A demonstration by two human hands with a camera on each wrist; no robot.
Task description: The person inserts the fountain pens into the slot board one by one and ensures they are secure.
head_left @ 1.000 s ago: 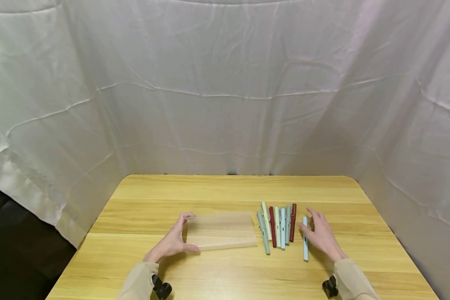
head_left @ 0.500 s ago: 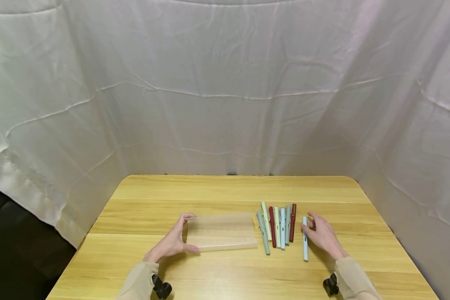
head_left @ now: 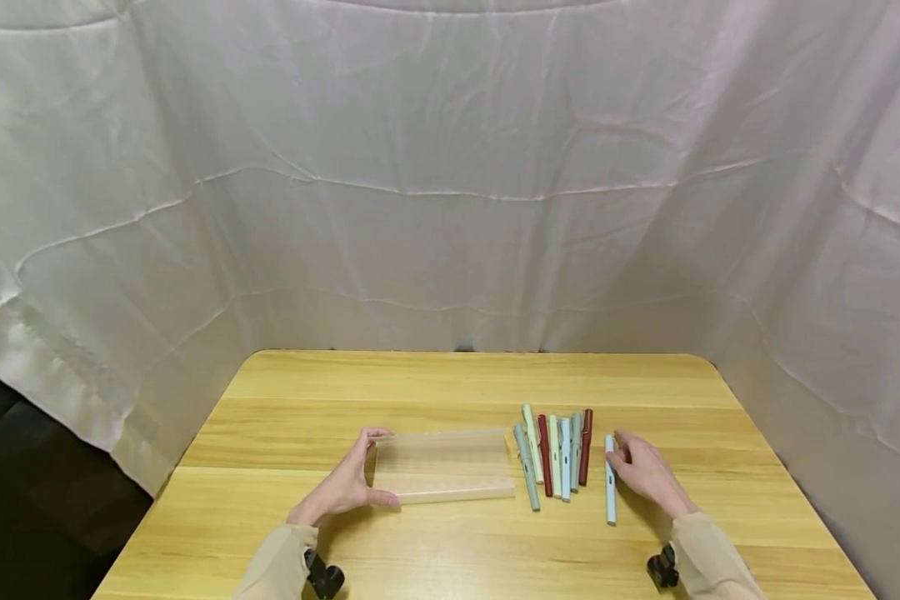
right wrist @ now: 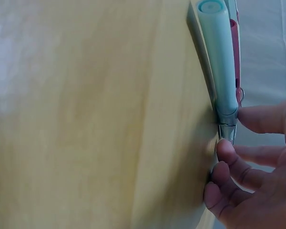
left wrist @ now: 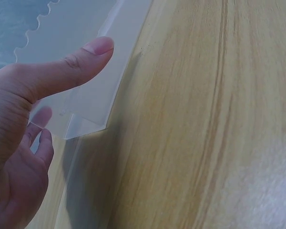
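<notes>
Left hand (head_left: 348, 483) grips the left end of a clear plastic holder (head_left: 446, 468), thumb at its near edge; the holder lies left of the pens (head_left: 555, 458) and is cut off in the left wrist view. Right hand (head_left: 645, 475) pinches the far part of a single light blue pen (head_left: 611, 496), lying on the bench (head_left: 450, 550) right of the group. Fingertips hide that pen's far end in the right wrist view.

The clear plastic sleeve (head_left: 445, 467) looks glossy, the wood-grained table (head_left: 450, 546) smooth.
</notes>
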